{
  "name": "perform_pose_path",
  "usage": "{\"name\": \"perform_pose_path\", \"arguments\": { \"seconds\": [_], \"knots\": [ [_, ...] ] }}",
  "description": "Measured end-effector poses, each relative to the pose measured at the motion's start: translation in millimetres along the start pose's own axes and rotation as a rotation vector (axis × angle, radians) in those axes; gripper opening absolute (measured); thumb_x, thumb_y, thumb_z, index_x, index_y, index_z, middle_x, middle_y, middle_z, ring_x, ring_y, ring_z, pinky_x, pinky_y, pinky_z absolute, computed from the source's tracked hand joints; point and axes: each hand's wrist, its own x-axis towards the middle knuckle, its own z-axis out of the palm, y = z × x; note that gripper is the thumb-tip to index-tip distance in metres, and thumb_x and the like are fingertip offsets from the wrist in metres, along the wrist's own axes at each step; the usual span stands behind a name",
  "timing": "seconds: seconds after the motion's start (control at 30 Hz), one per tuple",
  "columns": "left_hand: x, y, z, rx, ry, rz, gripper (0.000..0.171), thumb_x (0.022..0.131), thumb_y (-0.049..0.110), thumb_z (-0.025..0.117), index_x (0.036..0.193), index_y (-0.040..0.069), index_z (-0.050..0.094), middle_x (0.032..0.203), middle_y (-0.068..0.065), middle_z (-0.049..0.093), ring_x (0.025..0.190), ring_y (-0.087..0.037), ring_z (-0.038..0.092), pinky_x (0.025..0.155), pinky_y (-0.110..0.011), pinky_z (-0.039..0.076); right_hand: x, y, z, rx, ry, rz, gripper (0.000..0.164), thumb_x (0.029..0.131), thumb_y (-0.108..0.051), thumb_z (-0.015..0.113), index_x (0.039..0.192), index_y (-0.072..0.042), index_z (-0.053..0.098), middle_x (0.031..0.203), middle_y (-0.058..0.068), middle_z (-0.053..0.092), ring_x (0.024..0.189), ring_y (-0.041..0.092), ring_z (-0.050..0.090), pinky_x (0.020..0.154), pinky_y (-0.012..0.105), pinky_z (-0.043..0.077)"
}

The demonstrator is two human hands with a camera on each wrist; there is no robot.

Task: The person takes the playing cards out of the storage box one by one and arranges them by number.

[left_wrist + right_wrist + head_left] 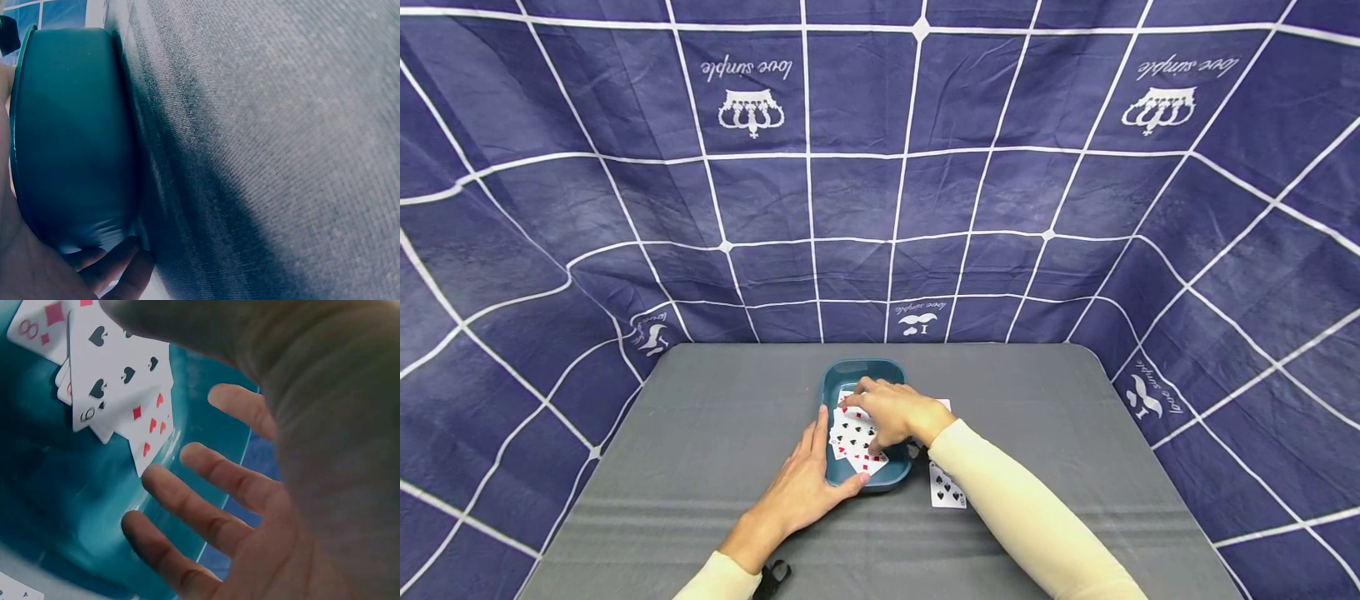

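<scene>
Right sleeve (1026, 512) foremost, right hand (898, 412) spreads fingers (225, 475) over cards (853, 432) that low sweeps could scatter; left hand (797, 492) grips tray (865, 371).

Blue white-gridded cloth backdrop (857, 196): bright, fairly even light
Grey woven table cover (281, 125): bluish cast, dark diagonal shadow
Rounded teal plastic tub (87, 506): glare streaks, dim interior

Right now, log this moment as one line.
left hand: holding tray | right hand: over cards in tray | more cards: on table, right of tray
</scene>
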Motion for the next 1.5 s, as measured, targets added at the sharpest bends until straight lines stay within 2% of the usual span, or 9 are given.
{"name": "perform_pose_path", "arguments": {
  "seconds": [0.27, 0.4, 0.53, 0.93, 1.27, 1.5],
  "knots": [
    [0.7, 1.0, 1.4, 0.007, 0.003, 0.009, 0.137, 0.096, 0.079, 0.081, 0.189, 0.01, 0.009, 0.183, -0.026, 0.042, 0.154, -0.056, 0.061, 0.124, -0.073, 0.051, 10, -5, 6, -0.02, -0.082, -0.015, 0.103, 0.076, -0.027, 0.112, 0.167, -0.038, 0.065, 0.16, -0.002, 0.062, 0.141, 0.022, 0.068, 0.115, 0.045, 0.063],
    [1.2, 1.4, 1.3, 0.002, 0.001, 0.013, 0.137, 0.096, 0.081, 0.08, 0.189, 0.011, 0.008, 0.184, -0.026, 0.041, 0.156, -0.055, 0.059, 0.124, -0.073, 0.051, 14, -6, 9, -0.041, -0.106, -0.015, 0.108, 0.072, -0.023, 0.114, 0.167, -0.039, 0.065, 0.155, -0.001, 0.063, 0.133, 0.02, 0.07, 0.11, 0.042, 0.065],
    [1.3, 1.4, 1.4, 0.003, 0.004, 0.015, 0.137, 0.096, 0.081, 0.08, 0.189, 0.01, 0.009, 0.184, -0.024, 0.041, 0.156, -0.054, 0.059, 0.124, -0.073, 0.051, 16, -6, 11, -0.054, -0.123, -0.011, 0.111, 0.072, -0.021, 0.114, 0.168, -0.04, 0.063, 0.155, 0.001, 0.063, 0.13, 0.019, 0.07, 0.106, 0.041, 0.066],
    [2.8, 1.8, 2.5, 0.012, 0.01, 0.008, 0.136, 0.095, 0.077, 0.083, 0.188, 0.008, 0.012, 0.184, -0.024, 0.042, 0.157, -0.053, 0.058, 0.125, -0.073, 0.05, 18, -7, 12, -0.08, -0.121, 0.001, 0.11, 0.072, -0.017, 0.113, 0.166, -0.048, 0.065, 0.144, 0.001, 0.062, 0.116, 0.016, 0.067, 0.097, 0.037, 0.065],
    [2.9, 0.8, 2.3, 0.02, 0.019, 0.012, 0.137, 0.094, 0.081, 0.082, 0.188, 0.007, 0.014, 0.183, -0.024, 0.042, 0.157, -0.053, 0.059, 0.125, -0.072, 0.051, 19, -9, 11, -0.094, -0.112, -0.017, 0.1, 0.072, -0.02, 0.114, 0.159, -0.047, 0.07, 0.141, 0.001, 0.063, 0.124, 0.019, 0.069, 0.1, 0.041, 0.066],
    [2.8, 0.1, 2.7, 0.029, 0.025, 0.011, 0.138, 0.094, 0.081, 0.082, 0.188, 0.007, 0.014, 0.183, -0.024, 0.043, 0.156, -0.053, 0.06, 0.125, -0.071, 0.052, 20, -7, 12, -0.087, -0.111, -0.016, 0.099, 0.071, -0.021, 0.114, 0.157, -0.045, 0.071, 0.14, 0.001, 0.063, 0.117, 0.017, 0.069, 0.098, 0.038, 0.064]
  ]
}}
